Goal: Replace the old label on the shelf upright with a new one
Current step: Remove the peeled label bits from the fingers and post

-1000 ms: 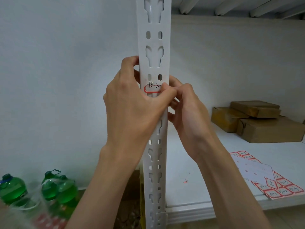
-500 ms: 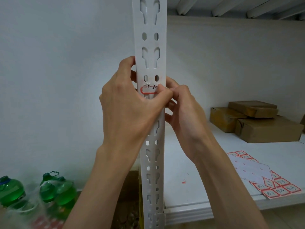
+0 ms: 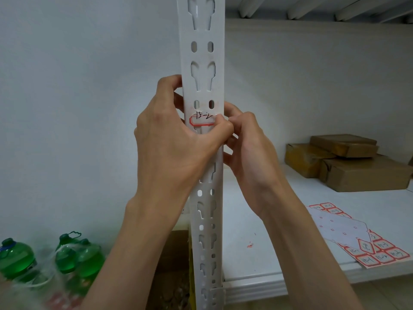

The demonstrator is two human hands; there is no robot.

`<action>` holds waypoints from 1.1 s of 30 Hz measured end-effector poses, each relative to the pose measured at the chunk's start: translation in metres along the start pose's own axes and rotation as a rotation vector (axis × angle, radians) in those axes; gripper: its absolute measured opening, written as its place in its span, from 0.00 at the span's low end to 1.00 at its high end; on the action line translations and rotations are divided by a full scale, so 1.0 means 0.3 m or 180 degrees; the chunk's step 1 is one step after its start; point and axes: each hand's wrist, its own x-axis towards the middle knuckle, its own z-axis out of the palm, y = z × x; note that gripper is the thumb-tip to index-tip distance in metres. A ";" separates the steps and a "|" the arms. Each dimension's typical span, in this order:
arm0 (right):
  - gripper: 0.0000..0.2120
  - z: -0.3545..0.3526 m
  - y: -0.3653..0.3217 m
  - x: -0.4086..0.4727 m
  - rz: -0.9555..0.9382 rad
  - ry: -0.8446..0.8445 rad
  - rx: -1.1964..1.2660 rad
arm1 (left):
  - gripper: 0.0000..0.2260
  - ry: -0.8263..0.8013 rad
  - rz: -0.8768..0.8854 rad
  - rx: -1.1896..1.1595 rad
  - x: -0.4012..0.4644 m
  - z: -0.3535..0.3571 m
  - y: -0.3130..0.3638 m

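Picking label [image 3: 202,120] off upright [image 3: 202,52]

upright's red-bordered label [image 3: 202,120], handwritten "15-2", upside down

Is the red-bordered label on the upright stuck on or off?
On: label lies on the upright; its right end is hidden by fingers.

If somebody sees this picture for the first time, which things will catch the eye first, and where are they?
First the white shelf upright in the middle, with both hands at a red-bordered label stuck on it: the left hand wraps the upright and its thumb touches the label, the right hand meets it at the label's right edge. Next, the label sheets on the white shelf at right, and green bottles at bottom left.
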 end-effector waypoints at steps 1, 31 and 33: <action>0.18 0.000 0.001 0.001 -0.0005 -0.0003 -0.0008 | 0.27 0.0023 -0.0044 -0.0018 -0.003 0.003 0.005; 0.17 0.002 0.004 -0.007 -0.0103 -0.0060 -0.0141 | 0.23 -0.0128 -0.0106 -0.0086 -0.007 0.009 0.007; 0.16 0.002 0.001 -0.008 -0.0110 -0.0034 -0.0120 | 0.21 -0.0108 -0.0202 -0.0173 -0.012 0.016 0.017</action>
